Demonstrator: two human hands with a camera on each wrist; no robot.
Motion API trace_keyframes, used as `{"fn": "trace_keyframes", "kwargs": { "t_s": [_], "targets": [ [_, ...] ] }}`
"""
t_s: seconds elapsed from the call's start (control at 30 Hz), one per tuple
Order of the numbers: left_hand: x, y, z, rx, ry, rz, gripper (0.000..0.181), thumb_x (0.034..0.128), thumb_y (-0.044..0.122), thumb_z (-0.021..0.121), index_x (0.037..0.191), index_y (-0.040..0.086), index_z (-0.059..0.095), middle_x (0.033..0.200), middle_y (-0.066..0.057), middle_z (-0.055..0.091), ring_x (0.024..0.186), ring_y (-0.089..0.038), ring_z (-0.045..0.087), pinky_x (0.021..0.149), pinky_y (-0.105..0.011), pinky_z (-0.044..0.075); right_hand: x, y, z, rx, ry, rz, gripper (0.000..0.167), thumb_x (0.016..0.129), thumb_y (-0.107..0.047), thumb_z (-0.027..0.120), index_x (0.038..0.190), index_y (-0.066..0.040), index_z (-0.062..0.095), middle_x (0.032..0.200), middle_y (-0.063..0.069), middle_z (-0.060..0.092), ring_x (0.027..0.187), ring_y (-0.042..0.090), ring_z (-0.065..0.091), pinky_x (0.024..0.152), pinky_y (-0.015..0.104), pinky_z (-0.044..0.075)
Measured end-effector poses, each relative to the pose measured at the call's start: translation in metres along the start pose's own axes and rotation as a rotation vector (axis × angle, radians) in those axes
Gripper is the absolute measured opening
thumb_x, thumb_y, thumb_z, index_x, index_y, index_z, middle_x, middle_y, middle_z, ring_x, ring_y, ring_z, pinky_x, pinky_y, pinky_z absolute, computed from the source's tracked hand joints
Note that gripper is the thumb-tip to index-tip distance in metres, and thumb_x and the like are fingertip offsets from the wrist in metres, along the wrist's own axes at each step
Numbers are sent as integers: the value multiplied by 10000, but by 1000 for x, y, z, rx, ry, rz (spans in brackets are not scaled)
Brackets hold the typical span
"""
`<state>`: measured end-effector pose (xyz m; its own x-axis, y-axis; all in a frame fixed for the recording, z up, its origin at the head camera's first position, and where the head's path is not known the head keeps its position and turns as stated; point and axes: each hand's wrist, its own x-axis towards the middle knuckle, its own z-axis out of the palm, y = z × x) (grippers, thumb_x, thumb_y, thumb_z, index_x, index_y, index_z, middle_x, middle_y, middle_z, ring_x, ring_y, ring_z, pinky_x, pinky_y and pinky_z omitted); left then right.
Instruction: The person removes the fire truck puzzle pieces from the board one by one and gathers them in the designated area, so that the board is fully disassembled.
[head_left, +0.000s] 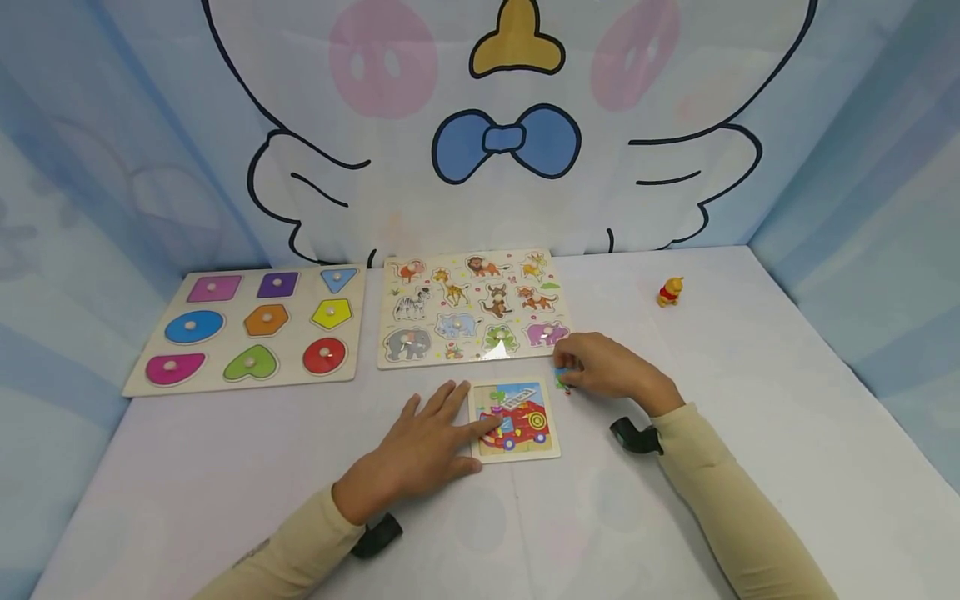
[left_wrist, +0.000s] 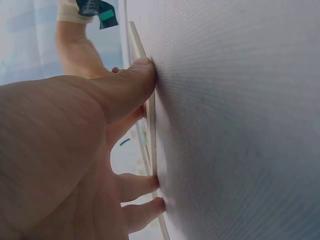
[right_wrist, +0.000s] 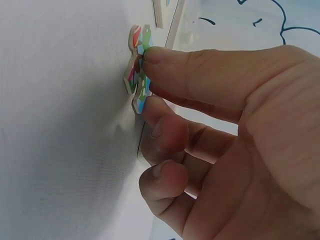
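A small jigsaw puzzle with a red fire truck in a pale wooden frame (head_left: 556,442) lies on the white table. My left hand (head_left: 422,450) rests at its left side, fingers spread, with the index finger across the picture and the thumb by the lower left corner. Right of the frame, thumb and fingers of my right hand (head_left: 609,367) pinch a colourful jigsaw piece (head_left: 562,382). In the right wrist view the piece (right_wrist: 144,90) shows green, blue and red, close to the tabletop; it looks like two overlapping pieces, though the fingers partly cover it.
Behind the frame lies an animal peg board (head_left: 472,329), its lower right corner beside my right hand. To the left is a board of coloured shapes (head_left: 232,333). A small yellow bear figure in red (head_left: 670,292) stands at the back right. A printed curtain (head_left: 506,217) hangs behind.
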<state>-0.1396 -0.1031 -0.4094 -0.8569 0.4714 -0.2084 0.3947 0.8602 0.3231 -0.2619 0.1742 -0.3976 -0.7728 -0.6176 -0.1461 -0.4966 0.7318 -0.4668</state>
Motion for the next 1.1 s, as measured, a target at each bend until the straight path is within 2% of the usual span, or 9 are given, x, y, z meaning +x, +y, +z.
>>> {"fn": "trace_keyframes", "kwargs": {
  "t_s": [0.4, 0.53, 0.6, 0.7, 0.77, 0.83, 0.93, 1.1],
  "targets": [
    [0, -1, 0, 1, -4, -2, 591, 939, 417, 729, 1495, 338, 543, 1665, -155, 251, 1539, -379, 181, 1172, -682, 193, 0, -5, 0, -31, 3, 17, 88, 924, -39, 729, 901, -84, 656, 832, 5, 584, 793, 186, 520, 733, 357, 465],
    [1, -1, 0, 0, -5, -2, 587, 939, 416, 730, 1491, 341, 547, 1664, -153, 256, 1540, -374, 181, 1172, -681, 193, -2, -10, -1, -53, 24, 15, 74, 918, -61, 741, 965, -71, 684, 886, 13, 617, 814, 190, 539, 749, 371, 484],
    [1, 0, 0, 1, -9, -5, 585, 940, 418, 729, 1491, 346, 546, 1664, -149, 257, 1541, -370, 180, 1174, -679, 192, -3, -15, -3, -59, 43, -12, 121, 919, -77, 745, 1031, -61, 701, 950, 32, 642, 838, 195, 554, 766, 377, 495],
    [1, -1, -1, 3, -12, -8, 585, 942, 424, 724, 1493, 353, 542, 1666, -147, 255, 1542, -368, 179, 1173, -679, 193, -3, -29, -2, -75, 57, -74, 242, 923, -113, 755, 1157, -66, 712, 1118, 79, 647, 989, 238, 581, 879, 418, 523],
    [2, -2, -1, 6, -15, -8, 587, 944, 428, 720, 1497, 356, 536, 1667, -146, 252, 1543, -368, 177, 1172, -681, 193, -2, -38, 1, -103, 56, -144, 305, 919, -120, 762, 1217, -79, 711, 1259, 125, 615, 1157, 299, 558, 1012, 483, 486],
    [2, -2, -1, 7, -20, -9, 591, 945, 434, 717, 1501, 361, 529, 1669, -145, 248, 1545, -367, 170, 1171, -684, 190, 2, -46, 6, -135, 51, -202, 342, 911, -123, 773, 1249, -111, 716, 1393, 155, 554, 1327, 361, 463, 1118, 550, 394],
    [2, -3, -1, 12, -28, -14, 593, 946, 442, 712, 1503, 365, 525, 1671, -140, 244, 1547, -367, 163, 1171, -688, 186, 8, -54, 13, -182, 44, -289, 348, 899, -97, 778, 1240, -151, 736, 1508, 186, 478, 1447, 417, 335, 1165, 608, 298],
    [3, -2, 0, 27, -30, -7, 596, 942, 457, 710, 1502, 367, 526, 1670, -139, 250, 1545, -375, 163, 1166, -696, 189, 12, -60, 19, -237, 11, -296, 327, 908, -104, 775, 1219, -202, 757, 1534, 176, 456, 1453, 407, 327, 1156, 605, 318]
  ]
}}
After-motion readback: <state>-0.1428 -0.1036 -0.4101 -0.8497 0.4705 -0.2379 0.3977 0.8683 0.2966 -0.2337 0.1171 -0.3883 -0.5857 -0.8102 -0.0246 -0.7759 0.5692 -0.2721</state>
